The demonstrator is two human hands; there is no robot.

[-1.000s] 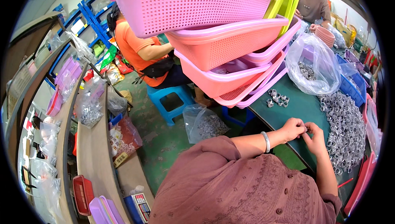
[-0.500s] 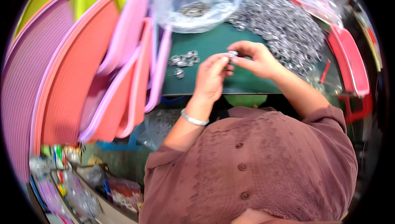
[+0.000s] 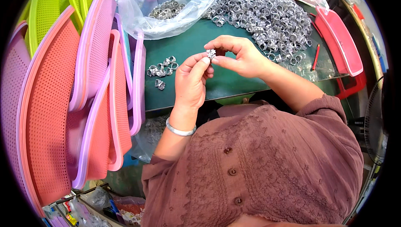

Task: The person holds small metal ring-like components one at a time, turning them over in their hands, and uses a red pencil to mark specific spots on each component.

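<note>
Between my two hands, over the green tabletop (image 3: 158, 93), I hold a silver ring (image 3: 211, 54) with a cluster of clear stones. The thumb and fingers of my left hand (image 3: 193, 74) pinch it from the left. My right hand (image 3: 242, 56) grips it from the other side with thumb and forefinger. To the left of my hands lies a small group of silver rings (image 3: 162, 67), with another ring (image 3: 160, 84) just nearer. A big heap of similar silver rings (image 3: 267, 18) spreads beyond my right hand.
A clear plastic bag (image 3: 190, 16) holding more rings lies at the back left. Purple, coral and green perforated baskets (image 3: 48, 114) are stacked along the left. A pink tray (image 3: 340, 39) and a red pen-like stick (image 3: 316, 57) are at the right, near a fan (image 3: 371, 122).
The whole view has shifted, so the table and hands appear further left and the picture is sharper. Both hands still hold the ring, its stone cluster now showing plainly.
</note>
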